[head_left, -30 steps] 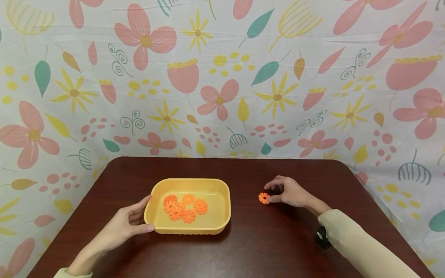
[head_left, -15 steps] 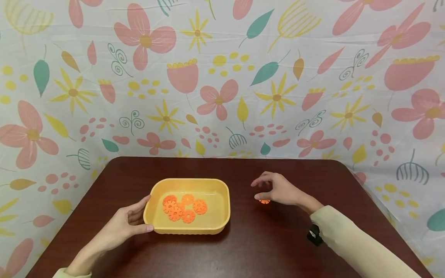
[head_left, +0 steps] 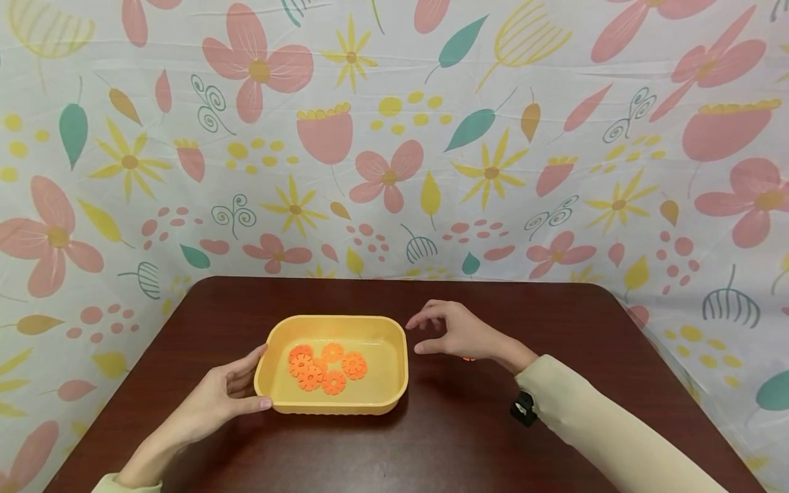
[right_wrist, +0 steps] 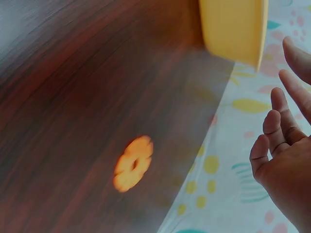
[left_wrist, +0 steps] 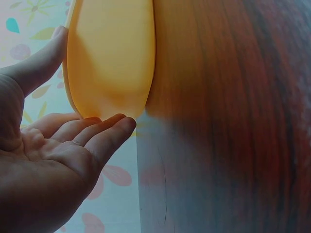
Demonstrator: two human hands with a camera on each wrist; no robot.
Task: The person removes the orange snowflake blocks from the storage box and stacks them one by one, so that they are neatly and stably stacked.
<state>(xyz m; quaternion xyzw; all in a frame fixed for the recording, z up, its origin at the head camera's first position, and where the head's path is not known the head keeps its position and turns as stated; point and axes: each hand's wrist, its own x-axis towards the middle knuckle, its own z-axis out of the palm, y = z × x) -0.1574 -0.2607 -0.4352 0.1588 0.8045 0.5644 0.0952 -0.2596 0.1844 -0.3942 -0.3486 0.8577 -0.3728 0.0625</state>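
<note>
A shallow yellow plastic basin (head_left: 379,380) sits on the table, left of centre. Several orange notched discs (head_left: 362,370) with holes in their middles lie inside it. My left hand (head_left: 212,400) holds the basin's left end, thumb at the near corner and fingers at the far one. In the left wrist view the basin wall (left_wrist: 114,58) stands between thumb and fingertips. To the right of the basin, my right hand (head_left: 462,335) hovers with fingers apart and nothing between them. One loose orange disc (right_wrist: 126,178) lies on the table, mostly hidden behind that hand in the head view.
The dark brown table (head_left: 345,455) has rounded far corners. Behind it hangs a white cloth (head_left: 394,75) printed with flowers and leaves. A black strap device (head_left: 523,409) is on my right wrist.
My right hand has moved left from beside the loose disc to near the basin's right edge, leaving the disc on the table. The left hand and basin stay in place.
</note>
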